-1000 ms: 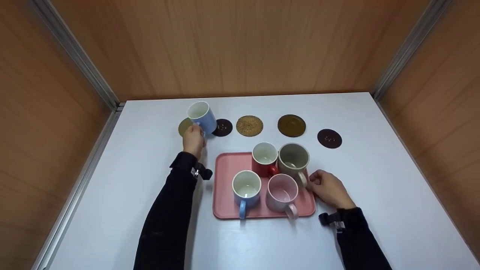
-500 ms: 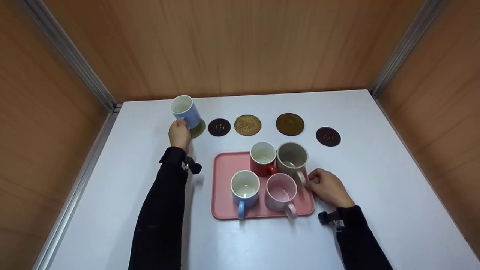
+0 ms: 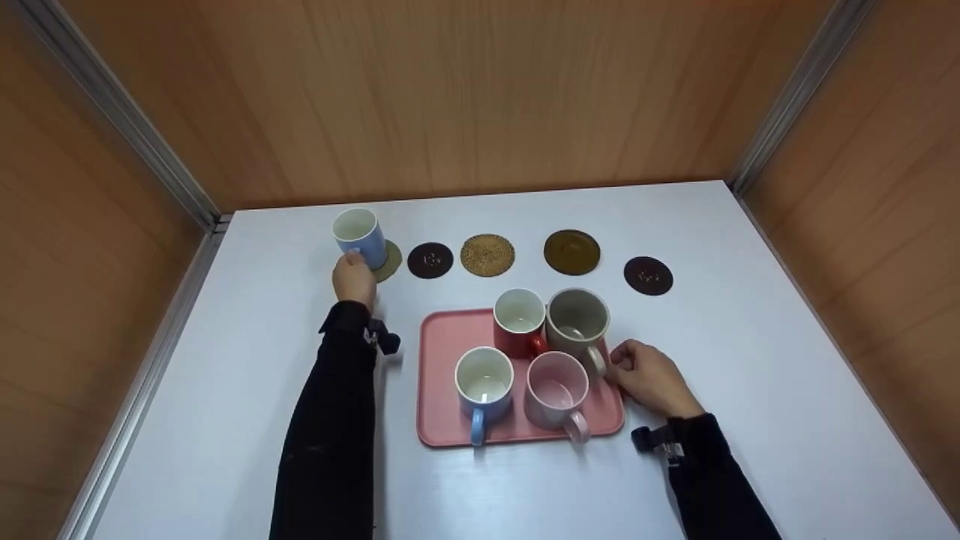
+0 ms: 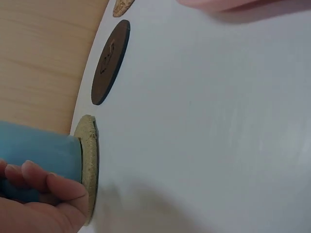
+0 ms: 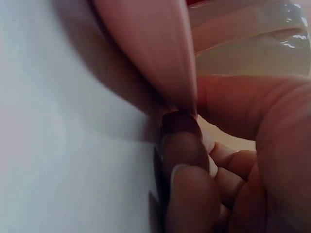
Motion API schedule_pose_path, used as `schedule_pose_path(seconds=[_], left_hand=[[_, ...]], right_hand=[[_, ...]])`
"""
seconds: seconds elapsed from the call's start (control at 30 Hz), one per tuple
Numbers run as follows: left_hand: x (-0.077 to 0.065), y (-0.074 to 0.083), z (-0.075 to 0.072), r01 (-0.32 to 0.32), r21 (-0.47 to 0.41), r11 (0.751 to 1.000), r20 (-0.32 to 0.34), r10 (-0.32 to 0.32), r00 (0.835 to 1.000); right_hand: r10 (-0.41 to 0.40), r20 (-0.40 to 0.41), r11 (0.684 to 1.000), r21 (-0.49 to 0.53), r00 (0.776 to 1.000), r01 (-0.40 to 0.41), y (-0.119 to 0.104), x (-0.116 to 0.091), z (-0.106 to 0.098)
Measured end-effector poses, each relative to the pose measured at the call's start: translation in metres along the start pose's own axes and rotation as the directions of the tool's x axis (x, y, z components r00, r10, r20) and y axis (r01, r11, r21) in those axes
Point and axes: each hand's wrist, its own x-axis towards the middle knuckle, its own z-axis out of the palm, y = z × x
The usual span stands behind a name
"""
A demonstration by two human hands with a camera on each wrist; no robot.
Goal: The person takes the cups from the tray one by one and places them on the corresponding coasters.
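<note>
Our left hand (image 3: 354, 282) grips a blue mug (image 3: 366, 244) on the far-left coaster (image 3: 391, 262). Our right hand (image 3: 651, 377) pinches the pink tray (image 3: 442, 339) at right.

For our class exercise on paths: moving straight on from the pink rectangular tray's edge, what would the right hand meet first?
Probably the grey-beige glossy mug, handle first, near the right hand; depth is unclear.

High head view forward and down, close wrist views, pink tray (image 3: 442, 345) in all.
</note>
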Motion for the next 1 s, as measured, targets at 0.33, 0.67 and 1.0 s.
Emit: schedule_pose_path(seconds=[0.33, 0.67, 1.0], left_hand=[[-0.011, 0.0, -0.004, -0.019, 0.011, 1.0, 0.015, 0.019, 1.0], [-0.103, -0.016, -0.019, 0.05, -0.248, 0.967, 0.187, -0.003, 0.982], [-0.204, -0.032, -0.02, 0.078, -0.307, 0.948, 0.533, 0.104, 0.84]], right_hand=[[-0.009, 0.005, 1.0, 0.004, 1.0, 0.009, 0.001, 0.001, -0.002], [0.004, 0.016, 1.0, 0.0, 1.0, -0.004, 0.003, -0.003, -0.001], [-0.015, 0.021, 1.0, -0.007, 1.0, 0.015, 0.002, -0.001, 0.001]])
